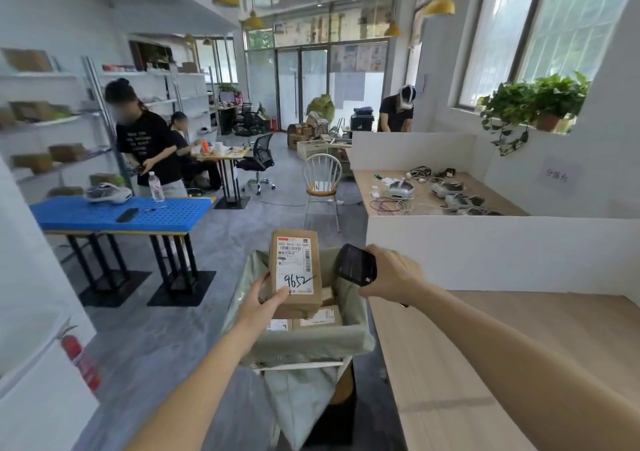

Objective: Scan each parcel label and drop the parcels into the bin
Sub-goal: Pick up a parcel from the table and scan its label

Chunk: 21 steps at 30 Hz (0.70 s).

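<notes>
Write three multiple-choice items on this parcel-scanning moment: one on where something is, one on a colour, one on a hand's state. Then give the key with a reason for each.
1. Where is the held parcel?
A. Above the bin
B. On the wooden counter
C. On the floor

2. What colour is the perforated tabletop at the left?
A. Yellow
B. Blue
C. Red

3. What is the right hand doing?
A. Hanging idle
B. Pressing flat on the counter
C. Gripping a black scanner

Key: 1 A, the left hand holds the parcel over the lined bin, where other parcels lie. 2 B, its surface is bright blue. 3 C, its fingers curl round the scanner beside the label.
</notes>
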Motion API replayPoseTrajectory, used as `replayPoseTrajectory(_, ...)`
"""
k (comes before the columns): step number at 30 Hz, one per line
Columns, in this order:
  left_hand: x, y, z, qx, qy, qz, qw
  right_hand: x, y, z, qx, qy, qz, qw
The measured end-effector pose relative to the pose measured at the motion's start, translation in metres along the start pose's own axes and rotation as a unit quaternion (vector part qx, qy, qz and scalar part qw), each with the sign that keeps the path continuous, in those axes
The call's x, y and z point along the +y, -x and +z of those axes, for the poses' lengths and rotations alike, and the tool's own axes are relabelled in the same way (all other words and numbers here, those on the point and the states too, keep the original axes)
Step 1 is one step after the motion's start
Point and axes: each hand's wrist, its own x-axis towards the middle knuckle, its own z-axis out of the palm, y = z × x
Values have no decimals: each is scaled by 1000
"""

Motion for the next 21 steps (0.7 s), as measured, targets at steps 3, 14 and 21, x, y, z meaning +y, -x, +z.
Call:
replayPoseTrajectory(3, -10, -46, -26, -5, -13, -10, 1000, -18, -43, 15, 2, 1, -3, 1000)
replayPoseTrajectory(14, -54, -170, -50, -43, -11, -51, 998, -22, -136, 76, -6, 20, 50, 999)
replayPoseTrajectory(21, -81, -234, -26, -67, -4, -85, 994, 14, -189, 121, -43, 32, 80, 995)
